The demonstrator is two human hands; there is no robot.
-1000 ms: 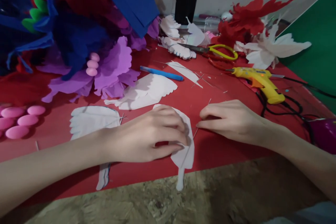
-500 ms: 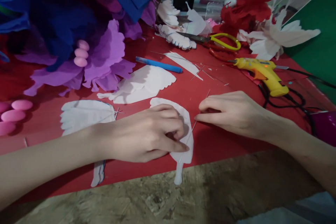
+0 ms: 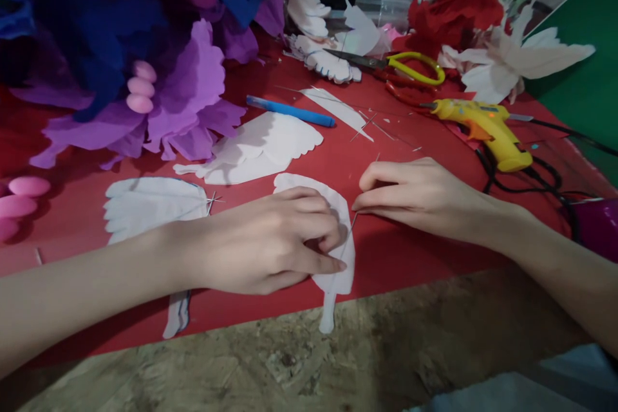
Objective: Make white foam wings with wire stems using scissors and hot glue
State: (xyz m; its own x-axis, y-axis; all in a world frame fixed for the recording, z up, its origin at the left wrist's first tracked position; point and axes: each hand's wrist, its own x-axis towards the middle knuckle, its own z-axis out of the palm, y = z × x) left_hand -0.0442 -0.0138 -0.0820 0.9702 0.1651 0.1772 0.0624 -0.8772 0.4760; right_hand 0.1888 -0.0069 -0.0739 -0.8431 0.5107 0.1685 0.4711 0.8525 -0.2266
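A white wing-shaped cutout (image 3: pixel 346 206) with a narrow tail lies near the front edge of the red surface. My left hand (image 3: pixel 270 241) rests over it with curled fingers, and one fingertip presses a thin wire (image 3: pixel 354 221) against it. The wire slants up across the cutout to my right hand (image 3: pixel 410 193), whose thumb and fingers pinch it just off the cutout's right edge. Beside my left forearm is a stack of white scalloped cutouts (image 3: pixel 149 203), partly covered by the arm, with short wires (image 3: pixel 211 203) at its right end. Another white wing cutout (image 3: pixel 270 148) lies behind my left hand.
A blue pen (image 3: pixel 290 111), a white scrap (image 3: pixel 333 109) and loose wires lie toward the back. Scissors (image 3: pixel 416 69) and a corded yellow glue gun (image 3: pixel 487 127) are at right. Purple paper petals (image 3: pixel 183 90) and pink egg-shaped pieces (image 3: pixel 29 187) fill the left.
My right hand has shifted slightly left and down along the wire, toward the cutout. My left hand stays pressed in place. The whole view has shifted a little.
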